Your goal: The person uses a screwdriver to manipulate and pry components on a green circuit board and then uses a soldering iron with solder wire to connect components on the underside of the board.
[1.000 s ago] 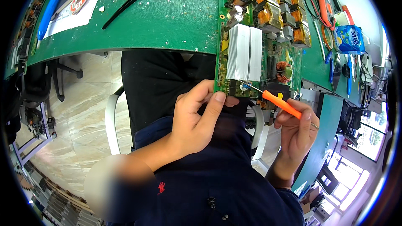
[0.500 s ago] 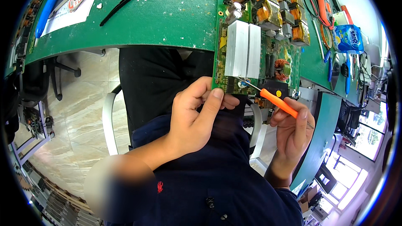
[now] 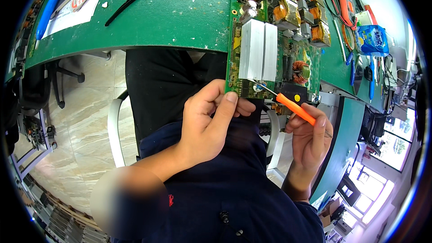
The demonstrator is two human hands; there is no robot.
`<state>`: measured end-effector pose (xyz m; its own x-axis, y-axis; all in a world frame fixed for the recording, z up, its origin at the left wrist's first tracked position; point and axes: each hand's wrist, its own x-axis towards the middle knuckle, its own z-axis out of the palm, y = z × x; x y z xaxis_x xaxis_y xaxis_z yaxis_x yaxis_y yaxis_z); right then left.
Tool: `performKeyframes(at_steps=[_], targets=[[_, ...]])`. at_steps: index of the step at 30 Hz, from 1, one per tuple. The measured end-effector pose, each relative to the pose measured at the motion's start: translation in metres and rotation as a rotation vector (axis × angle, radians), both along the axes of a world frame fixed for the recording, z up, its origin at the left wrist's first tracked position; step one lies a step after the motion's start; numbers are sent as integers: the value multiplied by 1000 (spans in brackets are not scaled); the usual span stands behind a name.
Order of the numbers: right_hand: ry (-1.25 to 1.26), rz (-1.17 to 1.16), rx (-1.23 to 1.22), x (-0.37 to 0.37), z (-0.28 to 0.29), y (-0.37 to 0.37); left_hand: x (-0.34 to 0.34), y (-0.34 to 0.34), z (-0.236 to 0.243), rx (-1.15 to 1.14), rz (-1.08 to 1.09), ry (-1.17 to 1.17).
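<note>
A green circuit board point(image 3: 233, 69) juts over the bench's near edge toward me. It carries a ribbed silver heatsink point(image 3: 252, 49), several copper-wound transformers point(image 3: 285, 13) and a ring-shaped coil point(image 3: 300, 72). My left hand point(image 3: 209, 121) pinches the board's near left corner, thumb on top and fingers beneath. In my right hand point(image 3: 310, 135) is an orange-handled screwdriver point(image 3: 294, 108), gripped between thumb and fingers. Its thin shaft points up and left, with the tip at the heatsink's near end beside small components. Exactly what the tip touches is too small to tell.
The green bench top point(image 3: 180, 22) holds black cable ties point(image 3: 135, 2) and a blue pen-like tool point(image 3: 53, 6) at left. On the right lie a blue packet point(image 3: 372, 40), red-handled probes point(image 3: 344, 4) and blue-handled tools point(image 3: 372, 81). A chair armrest point(image 3: 115, 130) flanks me.
The view has shifted slightly, so everything sits a little further up and left. Both hands keep their grips, and the screwdriver tip stays by the heatsink's near end.
</note>
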<state>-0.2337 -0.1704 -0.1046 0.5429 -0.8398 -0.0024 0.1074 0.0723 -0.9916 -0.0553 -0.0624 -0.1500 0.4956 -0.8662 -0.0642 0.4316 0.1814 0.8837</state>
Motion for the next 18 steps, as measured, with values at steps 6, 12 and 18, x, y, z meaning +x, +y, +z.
performKeyframes(at_steps=[6,12,18], targets=[[98,3,-95,3,10,4,-3,-1,-5,-23,27,-22],[185,13,-204,3,21,7,-3,-1,-2,-14,27,-35],[184,42,-220,1,19,6,-4,-2,0,-20,49,48]])
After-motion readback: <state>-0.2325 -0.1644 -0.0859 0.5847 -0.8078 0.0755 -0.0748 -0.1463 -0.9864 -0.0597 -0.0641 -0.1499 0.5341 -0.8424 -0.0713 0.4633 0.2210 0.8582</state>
